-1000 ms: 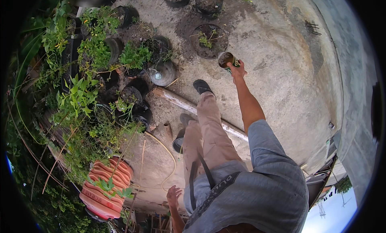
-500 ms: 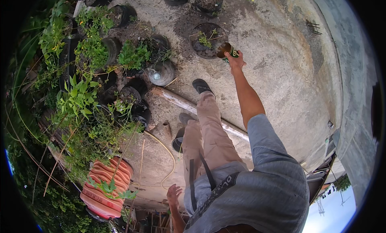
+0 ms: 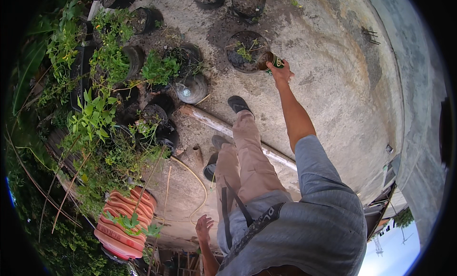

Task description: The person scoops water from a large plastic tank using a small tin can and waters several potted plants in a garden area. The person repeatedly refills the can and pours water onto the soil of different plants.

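My right hand [image 3: 282, 72] is closed around a dark green can-like cup [image 3: 278, 62] with a brown inside. Its mouth tips toward a round black pot [image 3: 232, 60] of dark soil, right at the pot's edge. A small leafy plant [image 3: 244, 53] grows in that soil. Whether anything pours from the cup is too small to tell. Low by my hip, my left hand [image 3: 203, 227] hangs with its fingers apart and holds nothing.
Potted plants [image 3: 162, 69] and a large clear plastic bottle [image 3: 191, 89] crowd the left. A long pole [image 3: 209, 118] lies across the concrete by my feet. Below are a yellow hose [image 3: 205, 192], a black bucket [image 3: 210, 167] and a ribbed orange container [image 3: 124, 219]. A wall [image 3: 423, 85] rises at right.
The cup has tipped slightly further sideways as my right wrist turned. My left hand has lifted a little, fingers still apart.
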{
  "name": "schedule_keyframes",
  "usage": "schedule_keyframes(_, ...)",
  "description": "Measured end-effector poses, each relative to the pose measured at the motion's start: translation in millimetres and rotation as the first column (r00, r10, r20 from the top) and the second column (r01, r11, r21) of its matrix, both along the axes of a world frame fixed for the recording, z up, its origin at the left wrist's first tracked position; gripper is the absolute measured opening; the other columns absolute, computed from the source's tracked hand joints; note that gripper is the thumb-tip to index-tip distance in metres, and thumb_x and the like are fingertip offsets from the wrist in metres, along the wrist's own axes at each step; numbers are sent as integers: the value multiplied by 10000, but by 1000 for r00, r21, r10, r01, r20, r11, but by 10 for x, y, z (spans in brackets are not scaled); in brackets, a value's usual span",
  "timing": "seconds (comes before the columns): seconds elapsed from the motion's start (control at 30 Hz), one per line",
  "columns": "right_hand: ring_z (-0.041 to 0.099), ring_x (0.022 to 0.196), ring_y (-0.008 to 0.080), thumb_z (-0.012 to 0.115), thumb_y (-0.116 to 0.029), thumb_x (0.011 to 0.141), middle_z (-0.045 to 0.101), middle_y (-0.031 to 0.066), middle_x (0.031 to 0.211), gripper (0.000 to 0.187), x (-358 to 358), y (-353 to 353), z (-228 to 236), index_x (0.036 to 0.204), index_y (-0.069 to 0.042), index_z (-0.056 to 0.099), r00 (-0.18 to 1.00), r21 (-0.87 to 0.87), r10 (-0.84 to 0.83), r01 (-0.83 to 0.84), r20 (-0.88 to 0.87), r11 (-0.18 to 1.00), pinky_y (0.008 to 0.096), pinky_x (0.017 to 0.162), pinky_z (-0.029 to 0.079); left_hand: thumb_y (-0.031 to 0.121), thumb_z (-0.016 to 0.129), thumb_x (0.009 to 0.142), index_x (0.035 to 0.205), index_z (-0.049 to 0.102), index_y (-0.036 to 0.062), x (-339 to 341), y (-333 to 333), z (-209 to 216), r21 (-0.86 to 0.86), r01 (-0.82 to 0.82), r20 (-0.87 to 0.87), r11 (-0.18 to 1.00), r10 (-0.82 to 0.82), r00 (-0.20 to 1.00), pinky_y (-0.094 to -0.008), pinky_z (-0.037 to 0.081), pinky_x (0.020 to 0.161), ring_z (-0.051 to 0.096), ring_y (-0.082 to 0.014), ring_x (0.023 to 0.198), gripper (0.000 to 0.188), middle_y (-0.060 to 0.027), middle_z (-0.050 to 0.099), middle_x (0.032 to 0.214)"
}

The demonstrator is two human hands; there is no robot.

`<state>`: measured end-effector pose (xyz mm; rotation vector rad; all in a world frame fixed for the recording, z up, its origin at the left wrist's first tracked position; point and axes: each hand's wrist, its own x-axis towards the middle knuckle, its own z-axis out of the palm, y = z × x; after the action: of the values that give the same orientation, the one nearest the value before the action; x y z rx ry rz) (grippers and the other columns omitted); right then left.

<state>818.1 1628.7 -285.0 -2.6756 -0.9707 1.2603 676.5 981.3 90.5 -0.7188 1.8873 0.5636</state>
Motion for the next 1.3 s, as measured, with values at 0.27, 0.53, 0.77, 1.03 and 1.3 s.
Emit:
schedule_keyframes(0.27, 449, 1241, 460, 877, -405, 613, 246, 242, 1401, 965, 159, 70, -49, 1454, -271, 422, 1000, 56, -12, 12, 6, 998, 515, 1003, 465, 394, 603, 975, 1244, 578, 90, -18, 101, -36, 5, 0, -2, 1000, 0, 1000, -348, 530, 808, 677, -208, 902, 406, -106, 664, 1044)
schedule_keyframes(0.53, 461, 1220, 468, 884, -419, 616, 233, 242, 1385, 979, 298, 25, 87, 1460, -294, 404, 960, -42, 181, -176, 214, 983, 527, 1000, 468, 381, 596, 979, 1244, 573, 75, 15, 145, -73, 36, -16, -5, 999, 16, 1000, -358, 529, 821, 674, -219, 915, 406, -116, 659, 1055)
schedule_keyframes(0.77, 482, 1208, 436, 880, -406, 625, 248, 225, 1370, 972, 190, 51, 269, 1466, -287, 406, 934, -45, 282, -279, 220, 959, 480, 998, 487, 352, 564, 996, 1278, 551, 38, 32, 164, -46, 33, -12, -15, 999, 13, 1000, -381, 524, 847, 664, -242, 943, 422, -142, 648, 1083)
schedule_keyframes(1.03, 490, 1198, 452, 871, -408, 639, 273, 211, 1347, 953, 79, 280, 400, 1467, -288, 415, 925, -26, 260, -263, 276, 965, 474, 981, 501, 389, 598, 977, 1247, 573, 75, 142, 231, -79, 26, -30, -25, 999, 31, 999, -337, 529, 808, 675, -206, 903, 415, -111, 661, 1052)
schedule_keyframes(1.3, 502, 1197, 464, 884, -501, 587, 280, 254, 1384, 1024, 59, 325, 313, 1470, -286, 412, 947, 8, 214, -222, 239, 975, 502, 976, 492, 369, 567, 996, 1256, 561, 35, 239, 279, -100, 67, -47, -54, 997, 51, 997, -336, 526, 812, 666, -208, 921, 423, -121, 658, 1060)
